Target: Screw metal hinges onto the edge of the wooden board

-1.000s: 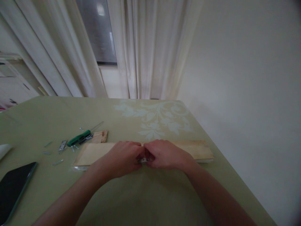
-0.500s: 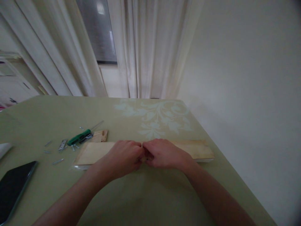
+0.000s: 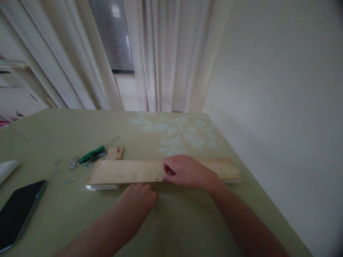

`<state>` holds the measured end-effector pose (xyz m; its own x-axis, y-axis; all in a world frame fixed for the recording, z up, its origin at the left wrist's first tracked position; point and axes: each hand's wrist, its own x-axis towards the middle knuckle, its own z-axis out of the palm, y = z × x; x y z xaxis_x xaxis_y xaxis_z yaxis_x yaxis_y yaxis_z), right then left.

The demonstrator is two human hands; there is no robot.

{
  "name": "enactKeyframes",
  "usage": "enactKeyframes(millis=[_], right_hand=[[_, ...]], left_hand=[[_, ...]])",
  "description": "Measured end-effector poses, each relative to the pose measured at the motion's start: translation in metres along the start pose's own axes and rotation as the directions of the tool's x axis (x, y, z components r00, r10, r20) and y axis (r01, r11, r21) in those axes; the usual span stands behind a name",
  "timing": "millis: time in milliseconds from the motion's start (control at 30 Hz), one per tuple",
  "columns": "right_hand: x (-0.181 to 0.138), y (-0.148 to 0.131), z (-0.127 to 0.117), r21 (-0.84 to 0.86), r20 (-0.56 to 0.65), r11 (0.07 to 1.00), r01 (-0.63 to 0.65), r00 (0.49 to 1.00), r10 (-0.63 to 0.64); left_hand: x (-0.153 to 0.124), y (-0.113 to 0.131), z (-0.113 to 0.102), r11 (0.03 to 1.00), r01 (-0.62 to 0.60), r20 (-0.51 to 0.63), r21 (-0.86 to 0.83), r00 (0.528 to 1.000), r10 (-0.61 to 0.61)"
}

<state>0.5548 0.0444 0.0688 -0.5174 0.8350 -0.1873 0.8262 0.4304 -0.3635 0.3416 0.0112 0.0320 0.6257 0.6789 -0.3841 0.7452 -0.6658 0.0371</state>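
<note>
A long pale wooden board (image 3: 128,170) lies across the table, raised on white supports at its two ends. My right hand (image 3: 186,171) rests on the middle of the board, its fingers curled in near the front edge. Whatever those fingers may hold is hidden. Just left of it, a small dark hole or screw head (image 3: 157,179) shows in the board. In front of the board's near edge is my left hand (image 3: 140,198), knuckles up and fingers folded down out of sight. It looks closed, and its contents cannot be seen.
Left of the board lie a green-handled screwdriver (image 3: 92,155), a small metal plate (image 3: 73,163), a small wood piece (image 3: 115,152) and several loose screws. A dark phone (image 3: 21,210) and a white object (image 3: 8,169) are farther left. A wall (image 3: 284,107) borders the table's right side.
My left hand has moved away from my right hand, left and toward me, down to the board's front edge. More of the board now shows. My right hand has stayed nearly still.
</note>
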Motion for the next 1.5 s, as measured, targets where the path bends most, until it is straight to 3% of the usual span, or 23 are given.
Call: enactKeyframes(millis=[67, 167, 233, 333, 433, 500, 567, 633, 733, 800, 933, 1033, 1233, 1367, 1500], right_hand=[[-0.002, -0.002, -0.004, 0.002, -0.013, 1.000, -0.012, 1.000, 0.012], [-0.006, -0.006, -0.009, 0.010, -0.025, 1.000, -0.016, 1.000, 0.016], [-0.009, -0.008, -0.011, 0.017, -0.036, 1.000, -0.012, 0.999, 0.012], [-0.011, -0.009, -0.012, 0.027, -0.059, 1.000, -0.001, 0.998, 0.003], [-0.014, -0.009, -0.015, 0.045, -0.095, 0.999, 0.023, 0.995, -0.019], [-0.018, -0.009, -0.019, 0.056, -0.133, 0.997, 0.044, 0.990, -0.036], [-0.023, -0.009, -0.027, 0.113, -0.205, 0.990, 0.081, 0.977, -0.057], [-0.029, -0.009, -0.035, 0.244, -0.296, 0.957, 0.157, 0.952, -0.080], [-0.036, -0.008, -0.044, 0.436, -0.428, 0.857, 0.276, 0.901, -0.073], [-0.038, -0.007, -0.046, 0.483, -0.506, 0.817, 0.316, 0.862, -0.034], [-0.039, -0.004, -0.044, 0.476, -0.596, 0.806, 0.354, 0.803, 0.000], [-0.037, -0.004, -0.042, 0.423, -0.609, 0.836, 0.351, 0.793, -0.025], [-0.032, -0.005, -0.039, 0.369, -0.595, 0.865, 0.340, 0.802, -0.061], [-0.033, -0.004, -0.037, 0.383, -0.624, 0.856, 0.348, 0.780, -0.038], [-0.036, -0.004, -0.039, 0.427, -0.609, 0.826, 0.367, 0.792, -0.037]], left_hand=[[0.001, 0.011, 0.029, 0.998, 0.048, -0.081, 0.046, 0.996, -0.044], [-0.003, 0.016, 0.064, 0.993, 0.037, -0.242, 0.111, 0.970, -0.009], [-0.008, 0.013, 0.076, 0.993, 0.026, -0.291, 0.115, 0.957, 0.009], [-0.014, 0.008, 0.076, 1.000, -0.016, -0.271, 0.011, 0.963, 0.018], [-0.015, 0.003, 0.057, 0.980, -0.080, -0.241, -0.184, 0.970, 0.034], [-0.016, 0.000, 0.034, 0.925, -0.153, -0.314, -0.347, 0.949, 0.039], [-0.017, -0.004, 0.005, 0.838, -0.247, -0.450, -0.488, 0.893, 0.001], [-0.017, -0.010, -0.026, 0.772, -0.314, -0.583, -0.553, 0.808, -0.088], [-0.014, -0.019, -0.064, 0.767, -0.359, -0.710, -0.533, 0.683, -0.174], [-0.008, -0.022, -0.077, 0.795, -0.383, -0.754, -0.470, 0.643, -0.135], [0.004, -0.024, -0.081, 0.859, -0.415, -0.815, -0.300, 0.580, -0.004], [0.009, -0.024, -0.076, 0.875, -0.422, -0.850, -0.237, 0.526, 0.023], [0.006, -0.027, -0.076, 0.814, -0.434, -0.832, -0.386, 0.545, -0.104], [0.001, -0.033, -0.082, 0.721, -0.491, -0.772, -0.488, 0.629, -0.094], [-0.005, -0.040, -0.088, 0.614, -0.537, -0.717, -0.579, 0.694, -0.069]])
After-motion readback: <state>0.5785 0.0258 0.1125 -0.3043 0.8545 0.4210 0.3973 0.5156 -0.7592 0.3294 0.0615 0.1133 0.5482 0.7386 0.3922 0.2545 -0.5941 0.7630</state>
